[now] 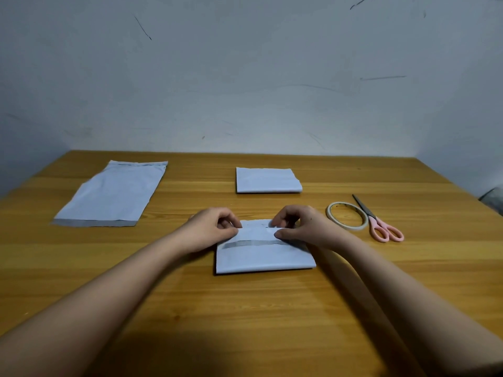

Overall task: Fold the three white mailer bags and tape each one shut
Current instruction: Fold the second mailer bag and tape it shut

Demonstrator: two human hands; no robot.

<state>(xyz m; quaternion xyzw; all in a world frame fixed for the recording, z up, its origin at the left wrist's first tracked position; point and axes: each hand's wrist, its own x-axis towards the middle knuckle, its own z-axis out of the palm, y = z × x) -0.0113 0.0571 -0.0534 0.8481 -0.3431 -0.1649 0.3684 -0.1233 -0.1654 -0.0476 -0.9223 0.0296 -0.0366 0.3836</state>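
A folded white mailer bag (264, 257) lies on the wooden table (245, 308) in front of me, with a grey strip across its middle. My left hand (215, 227) pinches its top flap at the left. At the right of the same flap, my right hand (299, 224) pinches with curled fingers. A second folded mailer bag (268, 180) lies further back at the centre. An unfolded mailer bag (111, 195) lies flat at the back left. The roll of tape (347, 215) sits just right of my right hand.
Pink-handled scissors (377, 220) lie to the right of the tape roll. A grey wall stands behind the table's far edge. A grey object (494, 200) shows past the table's right edge.
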